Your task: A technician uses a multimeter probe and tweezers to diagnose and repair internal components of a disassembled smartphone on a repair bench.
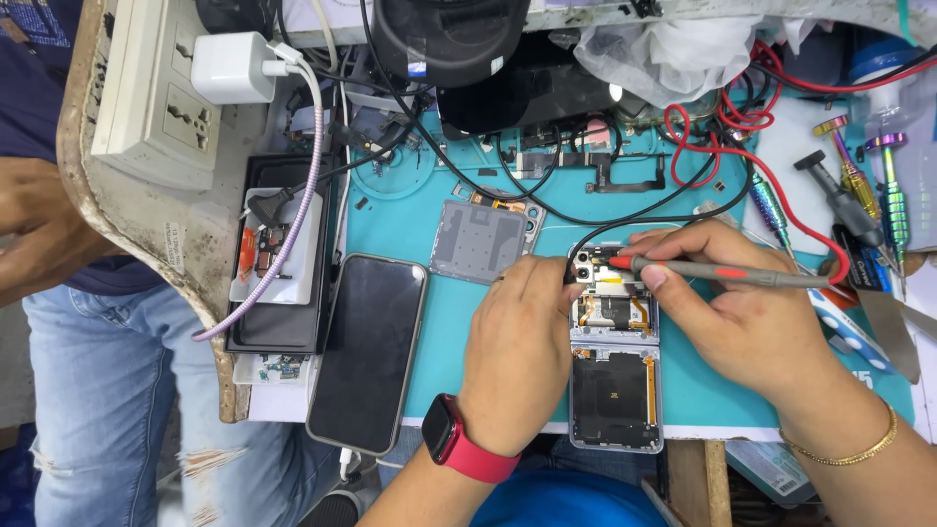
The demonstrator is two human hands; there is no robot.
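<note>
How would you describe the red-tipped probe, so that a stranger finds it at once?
Start at the teal mat and find the opened phone near its front edge. The right hand holds the probe like a pen, tip at the phone's top. Unlike the screwdrivers lying to the right, it is grey with a red tip.

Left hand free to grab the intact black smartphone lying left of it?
Probably yes: the black smartphone lies face up just beside the left hand, nothing between them; but that hand seems to be pinching a black probe lead.

Dark rectangular phone screen lies left of center; possibly a white label on the board.
</note>
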